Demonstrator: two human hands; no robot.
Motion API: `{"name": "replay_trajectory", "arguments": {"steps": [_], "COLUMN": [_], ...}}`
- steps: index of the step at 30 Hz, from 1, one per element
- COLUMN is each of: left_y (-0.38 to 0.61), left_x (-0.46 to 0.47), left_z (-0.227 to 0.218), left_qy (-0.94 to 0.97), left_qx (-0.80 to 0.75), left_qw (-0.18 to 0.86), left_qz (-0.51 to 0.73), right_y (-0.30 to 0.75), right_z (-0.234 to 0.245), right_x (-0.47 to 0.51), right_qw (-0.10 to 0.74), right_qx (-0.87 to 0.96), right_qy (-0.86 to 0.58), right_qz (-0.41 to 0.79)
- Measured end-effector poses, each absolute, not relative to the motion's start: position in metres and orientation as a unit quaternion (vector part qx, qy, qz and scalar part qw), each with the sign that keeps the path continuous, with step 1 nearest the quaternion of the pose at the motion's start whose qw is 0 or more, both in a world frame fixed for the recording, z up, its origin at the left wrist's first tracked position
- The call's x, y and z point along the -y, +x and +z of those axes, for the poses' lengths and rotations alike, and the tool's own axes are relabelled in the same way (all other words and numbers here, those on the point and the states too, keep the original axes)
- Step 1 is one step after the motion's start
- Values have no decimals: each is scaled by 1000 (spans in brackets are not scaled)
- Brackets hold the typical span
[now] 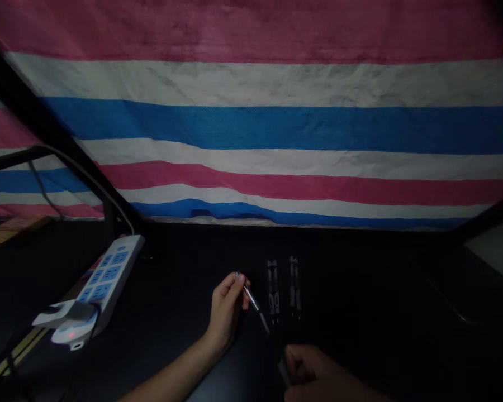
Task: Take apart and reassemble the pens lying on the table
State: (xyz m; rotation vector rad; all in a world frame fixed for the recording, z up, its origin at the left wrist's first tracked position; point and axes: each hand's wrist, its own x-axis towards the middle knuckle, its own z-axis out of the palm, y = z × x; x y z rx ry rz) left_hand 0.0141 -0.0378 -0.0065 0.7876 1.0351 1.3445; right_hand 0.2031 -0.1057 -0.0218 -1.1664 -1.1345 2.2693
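The left hand (226,310) is pinching a pen (254,301), which is slanting from those fingers toward the right hand (314,371), whose fingers are gripping a dark piece (283,373). Pens (270,301) are lying just right of the left fingers.

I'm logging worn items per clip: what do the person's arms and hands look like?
The bare, ungloved left hand joins a bare left forearm; no sleeve, ring or watch shows. The right hand, also ungloved, is in deep shadow, too dark to make out small details or markings.
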Motion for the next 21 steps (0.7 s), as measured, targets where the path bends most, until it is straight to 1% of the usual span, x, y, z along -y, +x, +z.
{"name": "replay_trajectory", "arguments": {"steps": [8, 15, 21], "left_y": [15, 22, 26], "left_x": [39, 58, 67], "left_z": [-9, -11, -13], "left_qy": [327, 414, 439], "left_qx": [-440, -417, -403], "left_qw": [605, 620, 617], "left_qz": [578, 521, 514], "right_y": [203, 202, 203], "right_z": [-15, -20, -21], "right_x": [103, 105, 105], "right_qw": [173, 181, 186], "right_qx": [403, 376, 352], "right_qy": [-409, -423, -404], "right_qz": [800, 804, 824]}}
